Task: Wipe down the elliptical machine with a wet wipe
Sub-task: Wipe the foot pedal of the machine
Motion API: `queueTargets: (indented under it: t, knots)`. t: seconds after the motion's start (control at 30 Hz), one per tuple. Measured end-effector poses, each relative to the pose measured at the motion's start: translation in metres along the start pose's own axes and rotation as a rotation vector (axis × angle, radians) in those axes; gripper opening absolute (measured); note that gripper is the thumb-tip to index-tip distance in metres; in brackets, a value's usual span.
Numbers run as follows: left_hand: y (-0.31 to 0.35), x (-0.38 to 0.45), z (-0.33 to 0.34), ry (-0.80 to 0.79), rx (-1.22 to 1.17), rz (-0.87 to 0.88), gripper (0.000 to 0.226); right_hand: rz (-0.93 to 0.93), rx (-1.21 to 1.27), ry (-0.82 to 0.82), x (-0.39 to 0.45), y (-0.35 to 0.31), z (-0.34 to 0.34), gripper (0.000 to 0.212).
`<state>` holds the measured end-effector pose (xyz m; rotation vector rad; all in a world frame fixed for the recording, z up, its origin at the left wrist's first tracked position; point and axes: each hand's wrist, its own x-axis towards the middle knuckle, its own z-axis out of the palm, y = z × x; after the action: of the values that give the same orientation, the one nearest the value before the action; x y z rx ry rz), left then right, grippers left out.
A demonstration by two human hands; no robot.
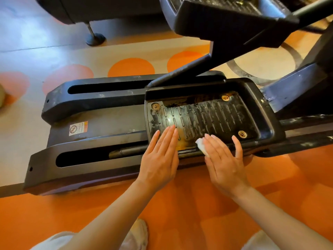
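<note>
Elliptical pedal was pretty grimy; left hand lay flat, fingers straight, while right hand pressed the wet wipe under straight fingers.

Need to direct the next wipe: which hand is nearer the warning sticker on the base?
Left. The left hand lies flat on the foot pedal's near-left corner, just right of the warning sticker. The right hand, pressing the wet wipe, sits farther right along the pedal's near edge.
</note>
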<state>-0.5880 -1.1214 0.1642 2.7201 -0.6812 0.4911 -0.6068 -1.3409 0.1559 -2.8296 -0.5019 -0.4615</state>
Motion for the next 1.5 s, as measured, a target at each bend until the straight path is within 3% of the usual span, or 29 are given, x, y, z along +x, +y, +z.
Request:
queueTargets:
  t: [0.1,0.33,0.63,0.93,1.33,1.5]
  knots:
    - [0.006,0.005,0.002,0.020,0.053,-0.041,0.051,0.045,0.079,0.011,0.003,-0.009,0.002,0.053]
    - [0.019,0.020,0.011,-0.028,0.126,-0.142,0.054,-0.015,0.103,0.019,0.002,-0.014,0.011,0.045]
    - [0.030,0.023,0.020,0.016,0.240,-0.145,0.056,0.105,0.103,0.072,-0.008,-0.007,0.006,0.048]
    - [0.034,0.027,0.029,0.090,0.310,-0.130,0.053,-0.122,0.205,-0.026,0.012,0.006,-0.002,0.046]
    - [0.039,0.027,0.037,0.223,0.326,-0.170,0.050,0.091,0.112,0.065,-0.008,0.033,0.007,0.046]
    - [0.061,0.034,0.053,0.240,0.346,-0.134,0.048,0.027,0.121,0.034,-0.008,0.017,0.013,0.049]
